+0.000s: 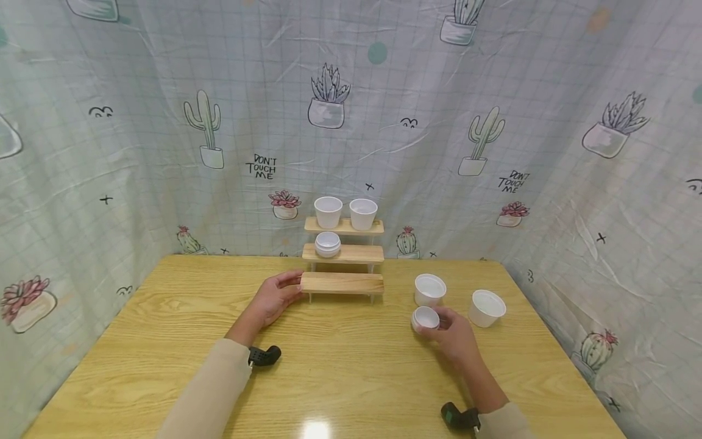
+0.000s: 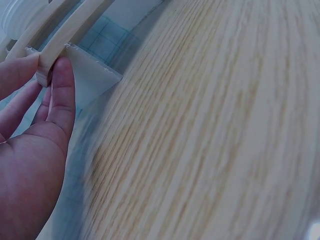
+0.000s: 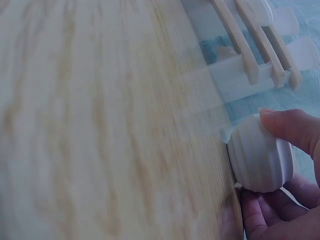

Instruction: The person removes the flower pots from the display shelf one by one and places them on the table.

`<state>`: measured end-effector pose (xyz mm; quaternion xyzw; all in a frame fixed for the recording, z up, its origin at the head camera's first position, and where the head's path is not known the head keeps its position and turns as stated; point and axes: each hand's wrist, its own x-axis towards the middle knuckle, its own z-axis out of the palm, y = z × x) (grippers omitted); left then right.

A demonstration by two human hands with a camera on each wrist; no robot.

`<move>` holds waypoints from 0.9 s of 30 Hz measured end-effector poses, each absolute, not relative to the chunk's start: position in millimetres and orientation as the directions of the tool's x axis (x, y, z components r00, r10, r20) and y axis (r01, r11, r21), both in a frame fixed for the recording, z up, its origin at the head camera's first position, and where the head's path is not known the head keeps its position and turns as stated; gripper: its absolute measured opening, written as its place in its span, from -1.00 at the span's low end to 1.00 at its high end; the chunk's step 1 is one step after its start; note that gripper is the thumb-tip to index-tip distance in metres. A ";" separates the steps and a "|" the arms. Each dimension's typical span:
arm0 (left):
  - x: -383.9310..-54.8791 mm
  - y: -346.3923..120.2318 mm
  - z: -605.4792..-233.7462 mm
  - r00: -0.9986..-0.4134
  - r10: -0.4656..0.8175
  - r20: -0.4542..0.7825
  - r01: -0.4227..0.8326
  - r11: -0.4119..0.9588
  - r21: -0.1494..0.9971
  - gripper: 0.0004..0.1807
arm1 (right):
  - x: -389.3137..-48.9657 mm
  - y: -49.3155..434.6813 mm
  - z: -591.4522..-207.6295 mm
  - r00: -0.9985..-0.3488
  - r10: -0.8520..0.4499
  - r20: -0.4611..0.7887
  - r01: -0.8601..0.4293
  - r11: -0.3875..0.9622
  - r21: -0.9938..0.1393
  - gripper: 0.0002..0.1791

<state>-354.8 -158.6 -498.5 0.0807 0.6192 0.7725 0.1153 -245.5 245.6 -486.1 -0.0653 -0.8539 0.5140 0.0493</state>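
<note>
A three-tier stand with wooden shelves (image 1: pixel 342 283) stands at the back of the table. My left hand (image 1: pixel 276 297) pinches the left end of its lowest shelf (image 2: pixel 75 31), thumb on one side and fingers on the other. To the right, my right hand (image 1: pixel 456 335) grips a small ribbed white pot (image 1: pixel 425 318) between thumb and fingers. In the right wrist view this pot (image 3: pixel 257 155) appears to touch the tabletop. A similar ribbed pot (image 1: pixel 327 244) sits on the middle shelf's left side. Two taller white pots (image 1: pixel 328 213) occupy the top shelf.
Behind the held pot stands a plain white pot (image 1: pixel 430 290), and another (image 1: pixel 486 308) is right of my right hand. The wooden table (image 1: pixel 329 366) ends at a printed cloth backdrop (image 1: pixel 263 122) at the back and sides.
</note>
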 end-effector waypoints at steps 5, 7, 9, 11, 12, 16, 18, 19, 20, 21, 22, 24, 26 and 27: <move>-353.8 -158.5 -497.1 -0.959 0.283 -0.017 -0.078 -0.205 0.976 -0.44 | -245.8 245.9 -486.6 -0.987 0.160 0.020 0.059 0.473 -0.879 -0.27; -353.8 -158.3 -496.7 -0.959 0.283 -0.019 -0.079 -0.204 0.976 -0.44 | -246.1 246.4 -487.3 -0.987 0.161 0.017 0.063 0.479 -0.875 -0.27; -354.0 -158.3 -496.6 -0.959 0.281 -0.022 -0.082 -0.204 0.976 -0.43 | -246.2 246.7 -488.0 -0.987 0.161 0.014 0.066 0.479 -0.876 -0.26; -354.2 -158.3 -496.7 -0.960 0.280 -0.024 -0.082 -0.196 0.977 -0.42 | -246.5 247.1 -488.9 -0.986 0.165 0.011 0.070 0.474 -0.878 -0.26; -354.2 -158.4 -496.7 -0.960 0.279 -0.026 -0.083 -0.195 0.977 -0.42 | -246.3 247.3 -489.3 -0.987 0.158 0.014 0.064 0.476 -0.877 -0.25; -354.5 -158.6 -497.5 -0.959 0.281 -0.027 -0.087 -0.200 0.976 -0.43 | -245.6 247.4 -490.3 -0.988 0.157 0.007 0.067 0.464 -0.883 -0.25; -354.8 -158.4 -497.9 -0.958 0.284 -0.026 -0.087 -0.206 0.975 -0.43 | -245.2 247.4 -490.3 -0.988 0.152 0.005 0.066 0.457 -0.887 -0.25; -355.0 -158.2 -498.0 -0.958 0.285 -0.026 -0.088 -0.208 0.974 -0.42 | -245.3 247.4 -490.4 -0.988 0.155 0.000 0.070 0.451 -0.890 -0.25; -355.1 -158.2 -498.1 -0.958 0.287 -0.025 -0.087 -0.206 0.975 -0.42 | -245.6 247.6 -490.8 -0.988 0.154 0.002 0.068 0.448 -0.891 -0.25; -355.3 -158.1 -498.1 -0.958 0.286 -0.025 -0.086 -0.205 0.975 -0.42 | -245.8 247.7 -491.0 -0.988 0.154 0.005 0.066 0.448 -0.892 -0.26; -355.4 -158.1 -498.0 -0.958 0.285 -0.027 -0.088 -0.205 0.975 -0.42 | -245.9 247.7 -491.1 -0.988 0.152 0.006 0.063 0.444 -0.894 -0.26; -355.5 -158.0 -497.8 -0.959 0.280 -0.031 -0.091 -0.205 0.974 -0.42 | -246.3 247.7 -491.6 -0.989 0.150 0.007 0.061 0.439 -0.896 -0.26; -355.5 -157.9 -497.4 -0.959 0.280 -0.032 -0.093 -0.209 0.974 -0.42 | -246.4 247.6 -492.2 -0.989 0.150 0.007 0.059 0.432 -0.900 -0.26; -355.3 -158.0 -497.1 -0.959 0.282 -0.030 -0.091 -0.206 0.974 -0.42 | -246.3 247.4 -492.4 -0.989 0.151 0.008 0.059 0.430 -0.901 -0.26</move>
